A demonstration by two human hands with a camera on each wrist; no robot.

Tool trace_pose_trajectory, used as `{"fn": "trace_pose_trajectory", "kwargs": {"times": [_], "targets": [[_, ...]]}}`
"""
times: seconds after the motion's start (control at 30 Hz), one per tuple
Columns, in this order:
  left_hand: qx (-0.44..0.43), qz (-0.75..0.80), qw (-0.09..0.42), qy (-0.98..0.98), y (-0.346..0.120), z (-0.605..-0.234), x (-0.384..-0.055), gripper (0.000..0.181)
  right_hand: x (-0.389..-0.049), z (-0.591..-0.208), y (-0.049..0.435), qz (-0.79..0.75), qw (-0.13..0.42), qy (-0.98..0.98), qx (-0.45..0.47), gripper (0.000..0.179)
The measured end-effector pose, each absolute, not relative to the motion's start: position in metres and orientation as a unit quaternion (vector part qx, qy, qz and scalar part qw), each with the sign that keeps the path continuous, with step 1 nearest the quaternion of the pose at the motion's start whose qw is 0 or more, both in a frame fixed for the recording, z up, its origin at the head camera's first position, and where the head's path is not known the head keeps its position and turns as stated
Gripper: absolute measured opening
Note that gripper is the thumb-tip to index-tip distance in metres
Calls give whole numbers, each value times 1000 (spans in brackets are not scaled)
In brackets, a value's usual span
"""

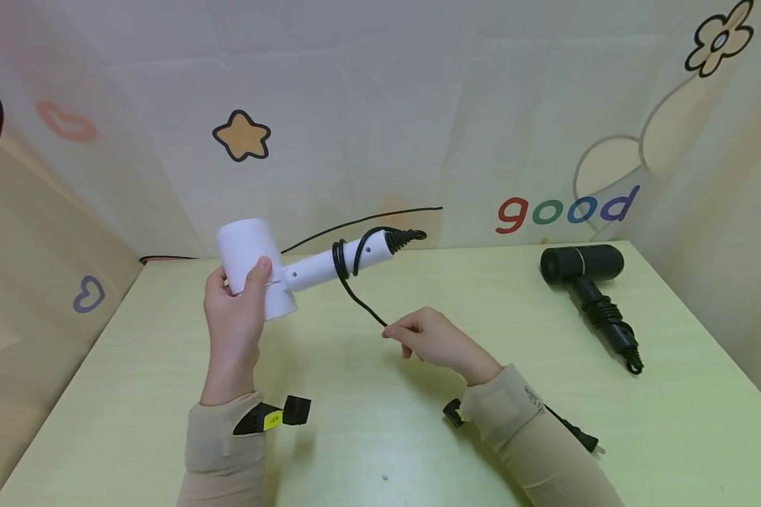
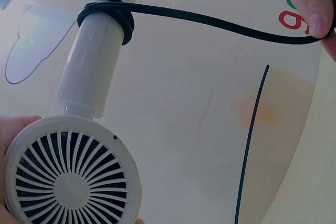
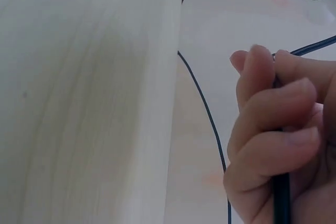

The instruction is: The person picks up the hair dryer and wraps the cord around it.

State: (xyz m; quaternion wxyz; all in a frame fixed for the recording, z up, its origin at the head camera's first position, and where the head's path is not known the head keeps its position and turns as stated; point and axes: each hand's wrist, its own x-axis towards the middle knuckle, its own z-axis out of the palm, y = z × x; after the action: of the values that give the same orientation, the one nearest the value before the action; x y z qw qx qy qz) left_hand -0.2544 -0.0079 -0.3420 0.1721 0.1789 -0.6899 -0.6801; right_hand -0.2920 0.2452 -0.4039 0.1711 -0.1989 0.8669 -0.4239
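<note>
A white hair dryer (image 1: 249, 246) is held up above the table, its handle pointing right and slightly upward. My left hand (image 1: 237, 310) grips it round the barrel, thumb on the near side. In the left wrist view the dryer's round slotted grille (image 2: 72, 191) faces the camera. A black cord (image 1: 363, 304) loops a few turns round the handle. My right hand (image 1: 440, 341) pinches that cord and holds it taut, below and right of the handle. Part of the cord runs through the curled fingers (image 3: 273, 153) in the right wrist view. Its plug (image 1: 586, 441) shows beyond the right sleeve.
A black hair dryer (image 1: 583, 264) lies at the right of the pale green table (image 1: 368, 436), cord wound round its handle. Behind the table hangs a printed curtain (image 1: 380, 105). Wrist straps with small cameras sit on both arms.
</note>
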Motion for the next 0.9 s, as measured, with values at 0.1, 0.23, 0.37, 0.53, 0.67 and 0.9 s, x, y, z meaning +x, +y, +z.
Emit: {"fn": "trace_pose_trajectory", "kwargs": {"times": [0.1, 0.23, 0.37, 0.53, 0.67, 0.9], "targets": [[168, -675, 164, -699, -7, -342, -254, 70, -294, -406, 246, -420, 149, 874, -193, 27], [159, -669, 154, -710, -5, -342, -254, 70, -296, -408, 247, -417, 127, 883, -174, 29], [142, -667, 134, -719, -4, -342, -253, 69, -298, -408, 249, -407, 105, 893, -157, 32], [120, -658, 100, -737, -3, -343, -251, 68, -301, -408, 253, -400, 79, 901, -149, 37], [107, -654, 82, -744, -3, -343, -250, 66, -303, -405, 256, -405, 63, 903, -128, 36], [80, -652, 71, -751, -2, -343, -251, 59, -305, -403, 261, -403, 33, 909, -97, 21]]}}
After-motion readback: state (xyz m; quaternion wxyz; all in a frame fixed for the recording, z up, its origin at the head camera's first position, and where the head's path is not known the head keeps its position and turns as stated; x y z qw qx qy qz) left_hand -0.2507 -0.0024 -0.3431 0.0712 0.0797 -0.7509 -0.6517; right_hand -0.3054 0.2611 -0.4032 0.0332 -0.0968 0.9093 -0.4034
